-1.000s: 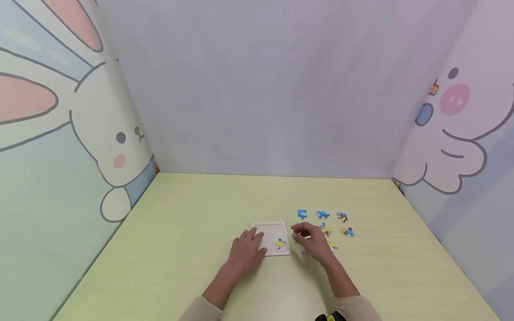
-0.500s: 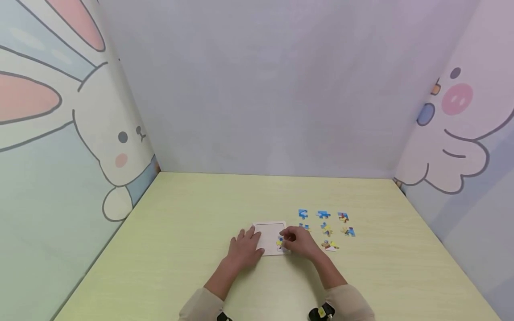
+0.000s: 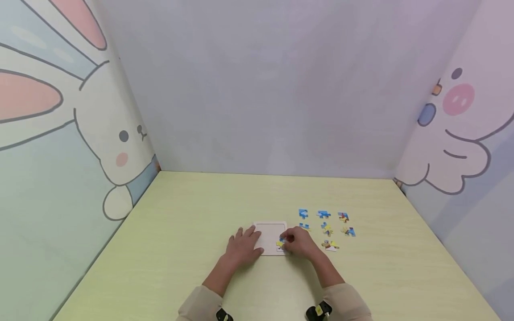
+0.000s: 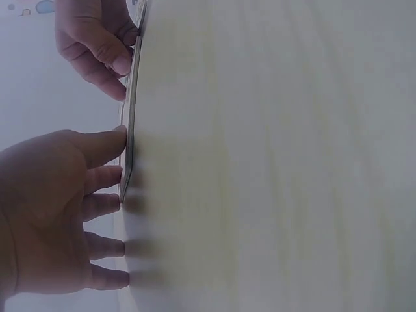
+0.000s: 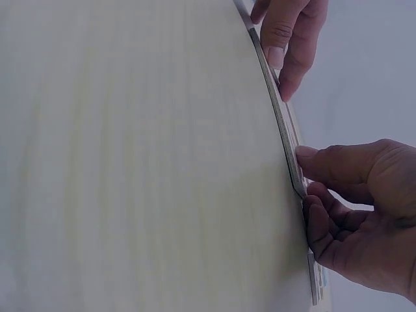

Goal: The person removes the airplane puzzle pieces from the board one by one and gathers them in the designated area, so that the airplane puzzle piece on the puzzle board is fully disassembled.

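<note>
A square wooden puzzle tray [image 3: 270, 232] with a raised rim lies on the table in front of me. In its lower right corner is a yellow-and-blue jigsaw piece [image 3: 279, 244], partly covered by my right hand [image 3: 298, 242]. The right thumb and forefinger pinch this piece at the tray's right side, with the other fingers curled. My left hand [image 3: 242, 246] rests on the tray's left side with fingers spread. In the left wrist view its thumb [image 4: 104, 147] lies on the rim, and the right wrist view shows the right thumb [image 5: 338, 162] at the tray edge.
Several loose jigsaw pieces lie right of the tray in rough rows. A blue one [image 3: 323, 214] is at the back, a yellow one [image 3: 327, 229] in the middle and a brown-and-yellow one [image 3: 330, 245] in front. Printed walls surround the pale table [image 3: 209, 196].
My right hand has moved left from beside the tray to its lower right corner and taken hold of the jigsaw piece there, which has shifted slightly. The left hand stays on the tray.
</note>
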Tool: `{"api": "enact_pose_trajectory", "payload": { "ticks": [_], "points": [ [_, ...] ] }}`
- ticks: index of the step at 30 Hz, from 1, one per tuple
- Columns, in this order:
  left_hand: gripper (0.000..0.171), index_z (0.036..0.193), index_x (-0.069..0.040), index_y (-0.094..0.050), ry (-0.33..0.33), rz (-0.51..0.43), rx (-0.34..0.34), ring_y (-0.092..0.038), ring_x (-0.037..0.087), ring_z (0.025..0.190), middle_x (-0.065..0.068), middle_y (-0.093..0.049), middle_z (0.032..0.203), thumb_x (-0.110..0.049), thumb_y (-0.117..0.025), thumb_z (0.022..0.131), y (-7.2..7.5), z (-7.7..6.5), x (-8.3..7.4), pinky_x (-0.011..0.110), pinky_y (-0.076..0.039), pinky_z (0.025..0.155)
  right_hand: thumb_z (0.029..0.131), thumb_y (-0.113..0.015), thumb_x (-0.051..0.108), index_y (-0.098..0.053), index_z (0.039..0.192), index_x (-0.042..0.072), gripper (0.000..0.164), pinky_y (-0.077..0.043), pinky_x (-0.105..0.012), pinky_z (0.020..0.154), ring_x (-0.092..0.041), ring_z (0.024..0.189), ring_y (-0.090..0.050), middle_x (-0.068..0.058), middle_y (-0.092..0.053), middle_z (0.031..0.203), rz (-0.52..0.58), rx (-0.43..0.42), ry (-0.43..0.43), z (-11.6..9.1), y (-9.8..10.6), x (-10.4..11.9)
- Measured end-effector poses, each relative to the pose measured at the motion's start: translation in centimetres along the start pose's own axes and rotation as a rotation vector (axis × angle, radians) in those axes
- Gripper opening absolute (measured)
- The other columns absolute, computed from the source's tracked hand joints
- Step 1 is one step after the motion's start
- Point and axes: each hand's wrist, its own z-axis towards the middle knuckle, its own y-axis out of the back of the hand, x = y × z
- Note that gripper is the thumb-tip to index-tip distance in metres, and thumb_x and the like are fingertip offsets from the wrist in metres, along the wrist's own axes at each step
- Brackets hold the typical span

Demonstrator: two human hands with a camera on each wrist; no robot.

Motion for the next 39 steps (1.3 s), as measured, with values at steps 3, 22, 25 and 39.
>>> {"api": "enact_pose_trajectory", "payload": {
  "ticks": [3, 22, 25, 39],
  "points": [
    [0.049, 0.132, -0.011, -0.051, 0.004, -0.007, 0.009, -0.032, 0.045, 0.126, 0.012, -0.04, 0.141, -0.035, -0.059, 0.09, 0.2, -0.1, -0.1, 0.061, -0.031, 0.094, 0.073, -0.072, -0.001, -0.07, 0.089, 0.002, 0.016, -0.042, -0.03, 0.062, -0.015, 0.069, -0.048, 0.001, -0.055, 0.074, -0.001, 0.003, 0.008, 0.0, -0.1, -0.1],
    [0.05, 0.132, -0.012, -0.051, 0.011, 0.006, 0.013, -0.032, 0.045, 0.126, 0.01, -0.04, 0.141, -0.037, -0.059, 0.09, -0.1, -0.1, -0.1, 0.061, -0.031, 0.093, 0.077, -0.07, -0.004, -0.064, 0.091, 0.007, 0.018, -0.043, -0.028, 0.062, -0.016, 0.071, -0.05, 0.0, -0.055, 0.076, 0.146, -0.008, 0.061, -0.6, 0.5, -0.4],
    [0.05, 0.133, -0.012, -0.051, 0.015, 0.011, 0.006, -0.032, 0.044, 0.127, 0.01, -0.04, 0.141, -0.037, -0.058, 0.09, 0.0, 0.0, -0.1, 0.061, -0.031, 0.094, 0.077, -0.067, -0.007, -0.063, 0.094, 0.006, 0.022, -0.043, -0.027, 0.061, -0.017, 0.07, -0.05, -0.001, -0.055, 0.076, 0.154, 0.005, 0.11, -0.5, 0.7, -0.5],
    [0.05, 0.131, -0.012, -0.051, 0.006, 0.023, -0.008, -0.034, 0.044, 0.125, 0.01, -0.041, 0.14, -0.037, -0.059, 0.088, -0.4, 0.0, 0.0, 0.06, -0.032, 0.093, 0.082, -0.066, 0.0, -0.064, 0.094, 0.006, 0.014, -0.041, -0.025, 0.055, -0.012, 0.064, -0.048, 0.002, -0.054, 0.072, 0.166, 0.034, 0.224, -1.2, 1.8, -0.8]
  ]
}}
